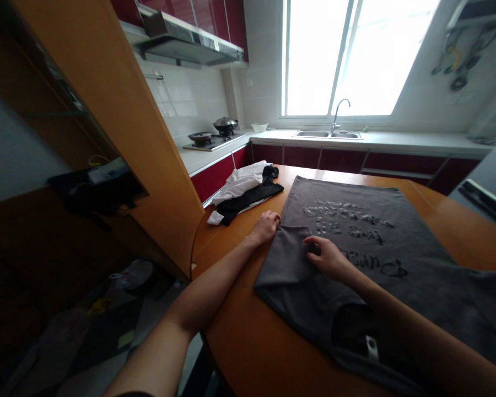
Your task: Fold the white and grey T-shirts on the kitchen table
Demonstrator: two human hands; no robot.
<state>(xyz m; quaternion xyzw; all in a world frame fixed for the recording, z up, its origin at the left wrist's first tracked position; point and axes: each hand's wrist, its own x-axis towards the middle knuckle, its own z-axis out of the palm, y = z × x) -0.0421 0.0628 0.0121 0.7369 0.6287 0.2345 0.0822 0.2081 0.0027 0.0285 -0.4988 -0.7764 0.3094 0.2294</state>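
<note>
A dark grey T-shirt (pixel 355 220) with shiny lettering lies spread on the wooden table (pixel 235 309), its collar and a small white label toward me. The near-left sleeve (pixel 290 256) is folded inward over the body of the shirt. At the shirt's left edge, by the fold's upper corner, my left hand (pixel 267 226) has its fingers curled closed on the fabric. Just right of the folded sleeve, my right hand (pixel 330 258) hovers over or lightly touches the cloth, thumb and forefinger apart and nothing visible between them.
Black and white clothes (pixel 248 190) lie in a pile at the table's far left. Beyond are a stove (pixel 215 141) with pans, a sink (pixel 314 133) and a white counter (pixel 417 139). A wooden partition (pixel 149 127) rises on the left.
</note>
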